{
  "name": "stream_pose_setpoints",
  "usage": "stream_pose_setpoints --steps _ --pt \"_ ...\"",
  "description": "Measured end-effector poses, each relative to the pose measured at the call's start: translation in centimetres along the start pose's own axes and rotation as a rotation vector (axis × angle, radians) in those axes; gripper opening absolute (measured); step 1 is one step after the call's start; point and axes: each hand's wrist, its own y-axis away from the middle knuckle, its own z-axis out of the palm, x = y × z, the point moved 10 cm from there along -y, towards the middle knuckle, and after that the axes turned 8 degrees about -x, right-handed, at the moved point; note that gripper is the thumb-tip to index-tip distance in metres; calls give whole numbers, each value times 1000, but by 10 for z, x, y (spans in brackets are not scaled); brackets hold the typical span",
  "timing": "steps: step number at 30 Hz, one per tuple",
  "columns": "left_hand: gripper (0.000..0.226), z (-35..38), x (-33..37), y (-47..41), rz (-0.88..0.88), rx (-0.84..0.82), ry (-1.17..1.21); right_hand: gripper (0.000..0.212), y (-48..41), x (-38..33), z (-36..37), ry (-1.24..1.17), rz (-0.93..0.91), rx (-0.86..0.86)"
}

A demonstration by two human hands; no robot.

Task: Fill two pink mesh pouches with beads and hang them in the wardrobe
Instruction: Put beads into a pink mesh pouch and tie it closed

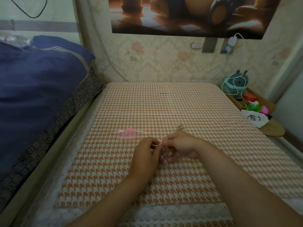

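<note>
Held pouch (164, 157): pink mesh, hanging between the two hands just above the counter (164, 104). It looks lumpy and bulged, so we judge it filled with beads. We cannot make out single beads.

Ribbon (159, 144): pink drawstring at the pouch neck, stretched short between the fingertips of both hands.

Left hand (146, 153): grip closed, fingers curled, pinching the ribbon end.
Right hand (182, 146): grip closed, thumb and forefinger at the neck, lower fingers curled round the pouch body.

We read the step in hand as drawing or tying the neck shut.

Second pouch (128, 134): lies on the counter just beyond the left hand, its ribbons spread to either side. We cannot tell whether it is filled.

Small beige object (180, 126) beyond the right hand; we cannot identify it.

Further out: bed with navy bedding (36, 76) to the left, plush toy (237, 81) far right.

Progress, as we judge it: one pouch nearly closed. Still to do: check the second pouch and hang both. No wardrobe in view.
</note>
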Motion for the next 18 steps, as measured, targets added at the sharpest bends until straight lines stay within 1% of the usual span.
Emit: stream_pose_setpoints --steps 3,7,10,12,15,18 --pt "11 -7 -2 -2 -37 49 8 24 -1 1 0 -18 -1 -19" --pt "4 -10 4 -2 -7 52 -23 16 -2 -2 -4 -24 -37 10" --pt "9 -12 3 1 -14 75 -11 10 -1 -3 -6 -80 -51 15" --pt "10 -12 -2 3 -66 81 -12 9 0 2 -12 -57 -26 52" --pt "11 -13 -7 10 -124 69 -120 7 1 11 -25 58 58 151" --pt "13 -11 -6 14 -162 75 -73 10 4 15 -22 129 147 168"
